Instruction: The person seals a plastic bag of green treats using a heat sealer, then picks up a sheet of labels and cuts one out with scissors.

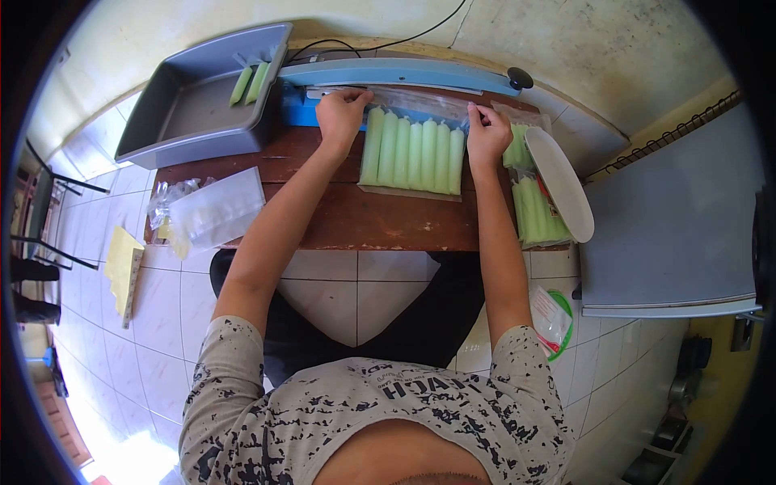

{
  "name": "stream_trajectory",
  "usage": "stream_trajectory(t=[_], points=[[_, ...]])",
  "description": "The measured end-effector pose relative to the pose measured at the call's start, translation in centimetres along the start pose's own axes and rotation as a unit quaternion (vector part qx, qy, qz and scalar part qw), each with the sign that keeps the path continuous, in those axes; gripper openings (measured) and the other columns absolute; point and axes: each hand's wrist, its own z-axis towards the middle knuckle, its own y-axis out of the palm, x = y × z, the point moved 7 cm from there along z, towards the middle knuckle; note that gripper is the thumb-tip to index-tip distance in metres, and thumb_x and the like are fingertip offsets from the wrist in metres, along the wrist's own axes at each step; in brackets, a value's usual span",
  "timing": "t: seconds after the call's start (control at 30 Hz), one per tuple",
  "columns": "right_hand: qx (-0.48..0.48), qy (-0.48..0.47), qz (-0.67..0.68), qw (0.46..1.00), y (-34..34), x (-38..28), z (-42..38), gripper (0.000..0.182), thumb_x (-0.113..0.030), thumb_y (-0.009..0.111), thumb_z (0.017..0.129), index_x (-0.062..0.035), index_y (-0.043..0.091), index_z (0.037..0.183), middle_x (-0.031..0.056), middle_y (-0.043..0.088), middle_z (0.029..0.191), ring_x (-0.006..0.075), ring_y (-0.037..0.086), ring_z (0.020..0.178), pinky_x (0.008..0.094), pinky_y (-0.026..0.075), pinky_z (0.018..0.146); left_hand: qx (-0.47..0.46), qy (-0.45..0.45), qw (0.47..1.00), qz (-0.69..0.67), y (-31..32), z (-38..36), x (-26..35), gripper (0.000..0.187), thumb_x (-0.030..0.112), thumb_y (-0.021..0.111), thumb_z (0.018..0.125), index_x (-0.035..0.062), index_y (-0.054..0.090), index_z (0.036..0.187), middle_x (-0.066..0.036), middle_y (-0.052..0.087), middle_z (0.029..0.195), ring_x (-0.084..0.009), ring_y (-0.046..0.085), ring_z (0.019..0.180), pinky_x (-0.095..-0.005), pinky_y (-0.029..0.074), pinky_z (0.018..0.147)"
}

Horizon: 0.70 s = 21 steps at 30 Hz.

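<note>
Desk (380, 230) of worn brown wood bears a clear bag (415, 139) of pale green sticks (402, 158), laid flat; left grip (341, 117) and right grip (488, 137) pinch its far corners, just before a long blue bar (396, 73) with a black knob (520, 78) at its right end.

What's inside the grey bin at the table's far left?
Two pale green sticks are inside the grey bin, toward its right end. The base right behind its near wall is hidden.

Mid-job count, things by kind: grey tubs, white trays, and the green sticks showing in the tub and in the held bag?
Grey tub: 1
White tray: 1
Tub sticks, green: 2
Bag sticks, green, showing in the held bag: 7
Total: 11
</note>
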Motion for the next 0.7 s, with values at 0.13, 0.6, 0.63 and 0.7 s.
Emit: stream_trajectory(t=[0.13, 0.6, 0.63, 0.7], points=[[0.010, 0.002, -0.006, 1.000, 0.07, -0.10, -0.17, 0.016, -0.018, 0.078, 0.073, -0.0046, 0.071, 0.074, 0.0083, 0.055, 0.063, 0.0275, 0.054, 0.062, 0.0420, 0.043, 0.059, 0.037, -0.013, 0.999, -0.022, 0.33, -0.26, -0.05, 0.026, 0.027, 0.075, 0.078, 0.0038, 0.075, 0.091, -0.012, 0.072, 0.079, -0.0185, 0.068, 0.069, -0.0310, 0.051, 0.067], [0.036, 0.024, 0.012, 0.999, 0.22, 0.28, 0.08, 0.015, -0.016, 0.080, 0.071, -0.0044, 0.072, 0.074, 0.0076, 0.054, 0.059, 0.0262, 0.053, 0.058, 0.0406, 0.042, 0.056, 0.112, -0.040, 0.992, -0.048, 0.92, -0.59, -0.02, 0.028, 0.025, 0.075, 0.078, 0.0003, 0.075, 0.090, -0.014, 0.072, 0.078, -0.0196, 0.068, 0.069, -0.0317, 0.051, 0.070], [0.039, 0.027, 0.020, 0.999, 0.28, 0.24, 0.24, 0.015, -0.016, 0.080, 0.071, -0.0044, 0.072, 0.074, 0.0077, 0.054, 0.059, 0.0262, 0.053, 0.057, 0.0406, 0.042, 0.056, 0.114, -0.043, 0.992, -0.044, 0.91, -0.54, 0.01, 0.028, 0.026, 0.075, 0.077, 0.0008, 0.075, 0.090, -0.014, 0.072, 0.078, -0.0203, 0.068, 0.070, -0.0321, 0.051, 0.071], [0.042, 0.031, 0.028, 0.998, 0.38, 0.22, 0.54, 0.015, -0.016, 0.080, 0.071, -0.0044, 0.072, 0.074, 0.0077, 0.053, 0.058, 0.0262, 0.053, 0.057, 0.0406, 0.042, 0.056, 0.115, -0.045, 0.991, -0.041, 0.90, -0.51, 0.14, 0.028, 0.026, 0.075, 0.077, 0.0014, 0.075, 0.090, -0.014, 0.072, 0.079, -0.0211, 0.068, 0.070, -0.0326, 0.051, 0.072]])
